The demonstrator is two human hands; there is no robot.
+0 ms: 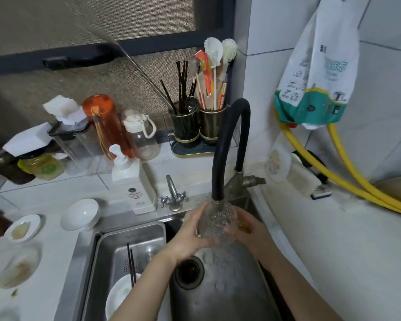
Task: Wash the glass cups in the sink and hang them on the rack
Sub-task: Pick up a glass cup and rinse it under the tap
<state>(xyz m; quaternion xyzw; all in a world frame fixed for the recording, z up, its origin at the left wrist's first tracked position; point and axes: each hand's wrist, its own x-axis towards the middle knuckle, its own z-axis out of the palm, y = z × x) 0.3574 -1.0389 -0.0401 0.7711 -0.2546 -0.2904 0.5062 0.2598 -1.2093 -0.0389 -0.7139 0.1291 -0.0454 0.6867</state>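
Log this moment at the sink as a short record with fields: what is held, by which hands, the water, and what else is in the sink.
held: glass cup, under the black faucet spout
left hand: grips the cup's left side
right hand: grips the cup's right side
water: running onto the cup
below cup: drain of the sink
sink tray: white bowl with dark chopsticks
rack: not in view

White tiled wall point(287, 31) rises right of the grip. A dark-framed window point(148, 42) with woven screen stands behind, above the pale desk point(56, 239).
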